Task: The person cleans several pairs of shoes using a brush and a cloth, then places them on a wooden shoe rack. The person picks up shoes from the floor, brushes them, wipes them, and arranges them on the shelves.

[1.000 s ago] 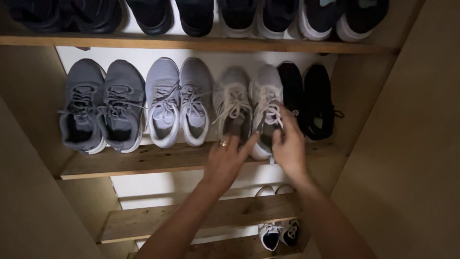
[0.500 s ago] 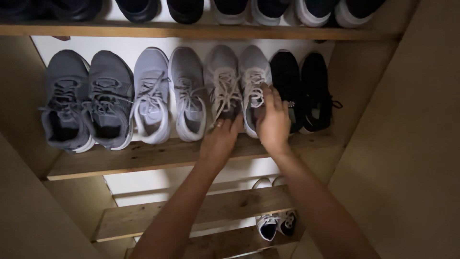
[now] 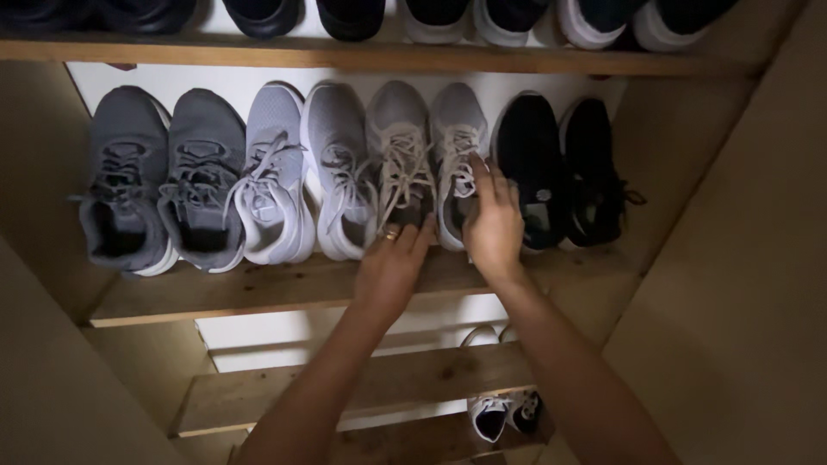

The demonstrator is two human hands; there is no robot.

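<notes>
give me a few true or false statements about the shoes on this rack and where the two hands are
1. Both hands rest on the light grey pair of sneakers on the middle shelf. True.
2. The right hand is on the black pair. False: it lies on the right shoe of the light grey pair, with the black pair just beside it.
3. A ring shows on the left hand. True.
4. The middle shelf carries two pairs. False: four pairs stand on it, dark grey, pale grey, light grey and black.
5. The lower shelf has no shoes near it. False: a white pair shows below the right arm.
</notes>
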